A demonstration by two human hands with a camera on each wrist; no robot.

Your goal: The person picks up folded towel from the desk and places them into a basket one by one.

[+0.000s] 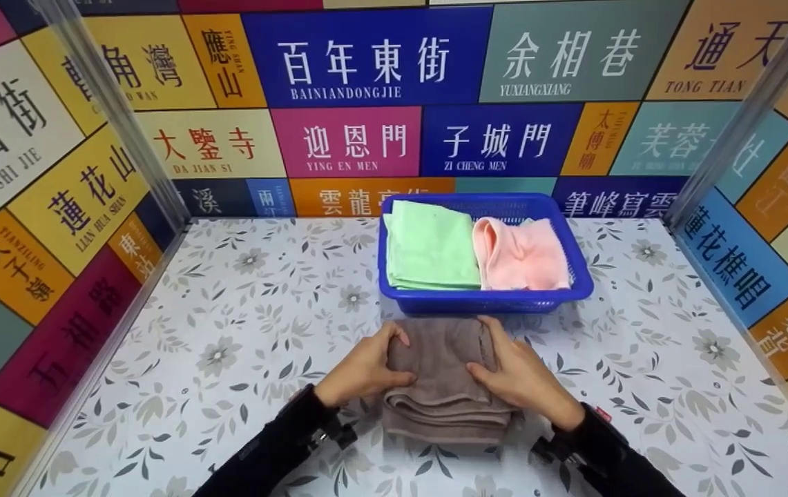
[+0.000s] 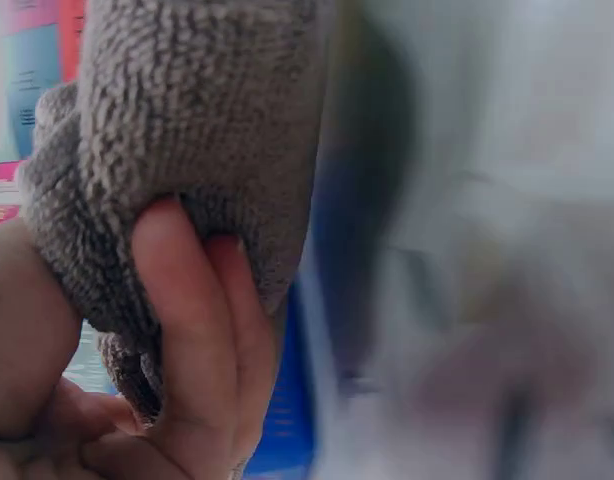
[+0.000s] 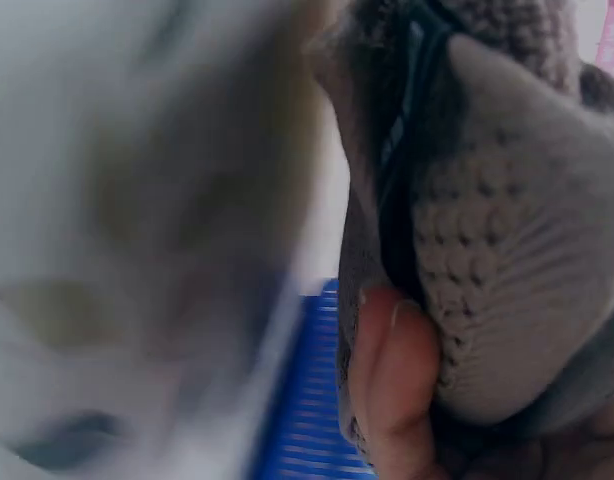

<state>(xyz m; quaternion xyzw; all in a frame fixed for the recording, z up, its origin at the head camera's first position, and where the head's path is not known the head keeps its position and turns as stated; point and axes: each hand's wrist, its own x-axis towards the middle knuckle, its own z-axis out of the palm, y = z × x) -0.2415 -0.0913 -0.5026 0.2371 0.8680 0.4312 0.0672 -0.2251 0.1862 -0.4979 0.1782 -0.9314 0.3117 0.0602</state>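
Note:
A folded brown towel is held between both hands, just in front of the blue basket. My left hand grips its left side, the thumb on top; in the left wrist view two fingers press into the terry cloth. On the opposite side my right hand pinches the towel's edge, its thumb also on the upper face. The right wrist view shows fingertips under the folded layers. The towel's stacked folds face me, at the near end.
Behind the towel stands a blue plastic basket. Inside it, a folded green towel lies at the left and a folded pink towel at the right. Printed panels wall in the floral-patterned tabletop at the back and sides.

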